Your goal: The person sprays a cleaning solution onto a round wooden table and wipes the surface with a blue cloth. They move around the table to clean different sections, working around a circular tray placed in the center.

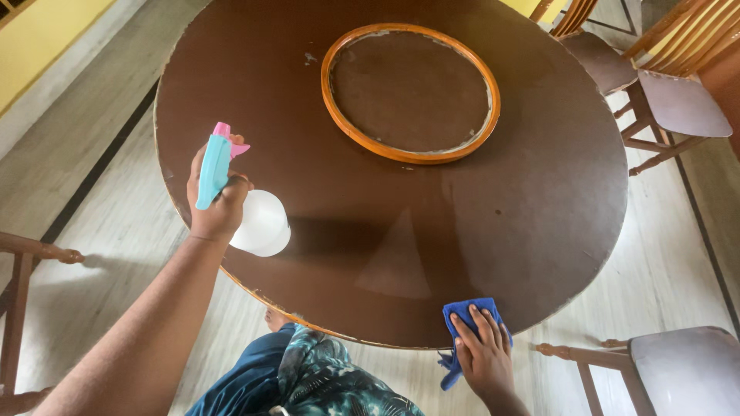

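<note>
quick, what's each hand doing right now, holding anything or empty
Left hand: closed around a white plastic spray bottle with a blue and pink trigger head.
Right hand: fingers spread flat, pressing a blue cloth onto the round brown wooden table.

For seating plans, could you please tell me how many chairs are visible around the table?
4: two chairs top right, one bottom right, one left edge. Others may be out of frame.

Bare forearms; blue leaf-print garment

A person's left hand grips a spray bottle over a round brown table while the right hand presses a blue cloth at its edge
</note>
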